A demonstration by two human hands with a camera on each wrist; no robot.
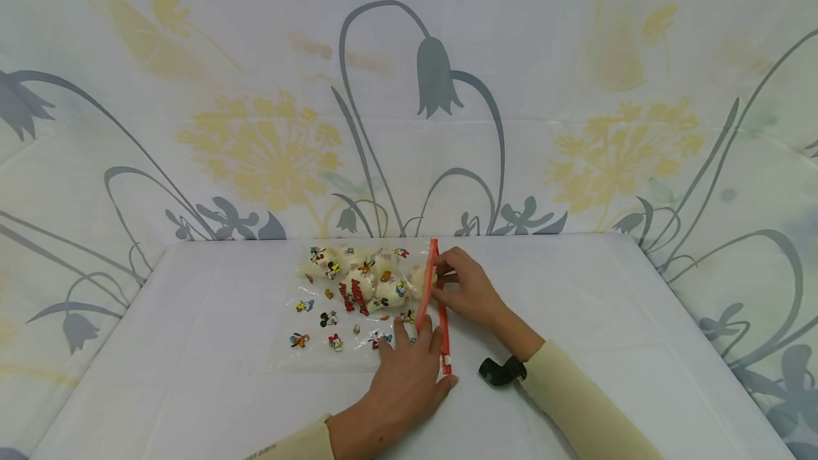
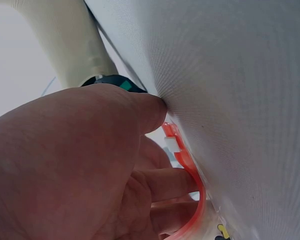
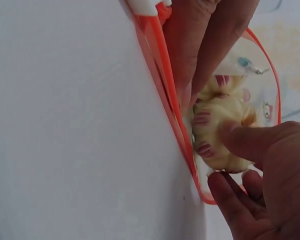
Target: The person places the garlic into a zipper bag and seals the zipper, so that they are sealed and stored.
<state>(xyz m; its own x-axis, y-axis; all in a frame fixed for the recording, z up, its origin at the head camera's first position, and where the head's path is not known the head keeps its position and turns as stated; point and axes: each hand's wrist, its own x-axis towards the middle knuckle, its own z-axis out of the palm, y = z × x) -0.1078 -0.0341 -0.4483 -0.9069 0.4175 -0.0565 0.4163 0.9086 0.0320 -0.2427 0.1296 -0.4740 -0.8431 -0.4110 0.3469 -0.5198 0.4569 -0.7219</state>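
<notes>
A clear zip bag (image 1: 319, 357) printed with cartoon figures lies flat, its red zip edge (image 1: 445, 336) on the right. Several cream-coloured round objects (image 1: 358, 282) with pink marks show inside. My left hand (image 1: 409, 378) lies over the near end of the mouth, fingers extended and pressing there; its thumb touches the table. At the parted mouth, my right hand (image 1: 469, 289) pinches a cream-coloured round object (image 3: 220, 132) between thumb and fingers. In the right wrist view, the red rims stand apart around it. My right fingertips are partly hidden behind it.
The white table (image 1: 192, 346) carries the bag near its back edge. Behind stands a cloth backdrop (image 1: 287, 55) with grey and yellow flowers. A black wrist device (image 1: 501, 373) sits by the right sleeve. A white slider (image 3: 142, 6) sits on the zip's near end.
</notes>
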